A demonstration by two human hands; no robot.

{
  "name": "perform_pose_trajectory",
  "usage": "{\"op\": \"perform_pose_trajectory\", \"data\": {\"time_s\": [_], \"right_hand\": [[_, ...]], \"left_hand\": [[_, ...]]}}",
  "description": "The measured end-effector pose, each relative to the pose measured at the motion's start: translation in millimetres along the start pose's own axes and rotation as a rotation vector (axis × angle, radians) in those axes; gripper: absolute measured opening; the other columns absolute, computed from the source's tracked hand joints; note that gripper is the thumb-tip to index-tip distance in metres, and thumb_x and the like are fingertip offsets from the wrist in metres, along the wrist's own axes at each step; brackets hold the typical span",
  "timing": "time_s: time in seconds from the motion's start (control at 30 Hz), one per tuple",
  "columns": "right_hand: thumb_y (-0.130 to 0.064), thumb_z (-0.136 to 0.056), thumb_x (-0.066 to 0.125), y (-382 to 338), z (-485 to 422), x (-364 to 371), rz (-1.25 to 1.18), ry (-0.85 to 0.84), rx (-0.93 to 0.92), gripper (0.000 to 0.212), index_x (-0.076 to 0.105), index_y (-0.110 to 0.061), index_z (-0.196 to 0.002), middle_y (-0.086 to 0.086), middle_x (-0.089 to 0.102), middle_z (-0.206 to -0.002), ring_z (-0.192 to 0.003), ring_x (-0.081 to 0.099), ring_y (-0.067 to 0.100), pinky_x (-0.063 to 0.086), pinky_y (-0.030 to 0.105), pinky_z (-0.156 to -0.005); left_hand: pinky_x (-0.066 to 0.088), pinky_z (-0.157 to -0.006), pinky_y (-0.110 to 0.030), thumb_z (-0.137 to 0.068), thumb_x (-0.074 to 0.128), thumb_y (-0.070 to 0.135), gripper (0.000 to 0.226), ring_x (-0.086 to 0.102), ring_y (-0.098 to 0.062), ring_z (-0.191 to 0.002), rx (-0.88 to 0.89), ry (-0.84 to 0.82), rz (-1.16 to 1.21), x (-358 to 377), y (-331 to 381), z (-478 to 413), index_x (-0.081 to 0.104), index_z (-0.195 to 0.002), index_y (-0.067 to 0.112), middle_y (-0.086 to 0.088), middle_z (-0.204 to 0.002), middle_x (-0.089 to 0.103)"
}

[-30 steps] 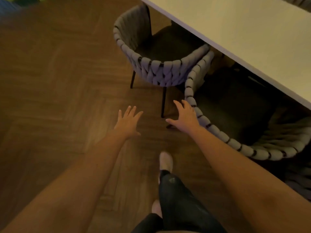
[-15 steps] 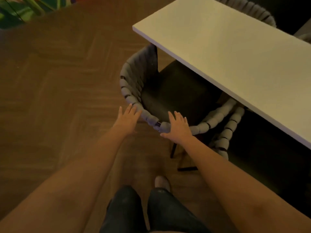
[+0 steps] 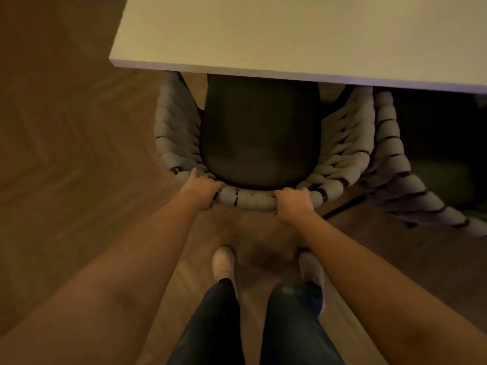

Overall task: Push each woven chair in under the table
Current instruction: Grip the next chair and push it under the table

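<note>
I'm gripping the woven chair [image 3: 247,201] by its back rim w/ left hand [image 3: 201,189] & right hand [image 3: 293,202], fingers curling over it, set apart for a straight push. It's sitting at 12 o'clock, seat partly under the table [image 3: 290,35].

Head view steeply downward, close above woven chair [image 3: 247,201] and table [image 3: 263,35]

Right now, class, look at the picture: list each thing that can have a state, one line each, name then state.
Left hand, grips the near woven chair's back rim.
Right hand, grips the same rim.
Near woven chair, seat front under the table, back out.
Second woven chair, on the right, partly under the table, back out.
Table, overhangs both chairs' fronts.
</note>
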State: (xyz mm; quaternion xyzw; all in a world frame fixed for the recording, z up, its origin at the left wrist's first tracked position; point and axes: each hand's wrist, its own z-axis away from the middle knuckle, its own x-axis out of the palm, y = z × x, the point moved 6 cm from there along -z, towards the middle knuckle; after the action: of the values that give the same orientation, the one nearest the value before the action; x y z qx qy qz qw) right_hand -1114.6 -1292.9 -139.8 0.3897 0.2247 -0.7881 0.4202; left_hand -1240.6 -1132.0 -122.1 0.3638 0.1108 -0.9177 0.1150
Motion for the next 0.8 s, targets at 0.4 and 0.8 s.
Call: {"op": "perform_pose_trajectory", "data": {"time_s": [0.4,0.8], "right_hand": [[-0.029,-0.093,0.055,-17,15,7,0.01,0.059,0.067,0.034,0.056,-0.033,-0.126,-0.001,0.064,-0.113,-0.105,0.056,0.023,0.034,0.043,-0.097],[-0.03,-0.093,0.054,-69,73,45,0.059,0.017,-0.092,0.043,0.048,-0.033,-0.135,0.0,0.056,-0.128,-0.116,0.052,0.024,0.035,0.041,-0.097]], "left_hand": [[0.035,-0.099,-0.045,-0.09,0.06,0.033,0.03,0.057,-0.023,-0.109,0.037,0.141,-0.051,23,-6,0,0.058,-0.12,0.03,0.001,-0.111,0.064],[0.029,-0.106,-0.044,-0.095,0.051,0.025,0.029,0.056,-0.021,-0.11,-0.011,0.107,0.0,91,4,78,0.055,-0.124,0.028,0.002,-0.111,0.062]]}}
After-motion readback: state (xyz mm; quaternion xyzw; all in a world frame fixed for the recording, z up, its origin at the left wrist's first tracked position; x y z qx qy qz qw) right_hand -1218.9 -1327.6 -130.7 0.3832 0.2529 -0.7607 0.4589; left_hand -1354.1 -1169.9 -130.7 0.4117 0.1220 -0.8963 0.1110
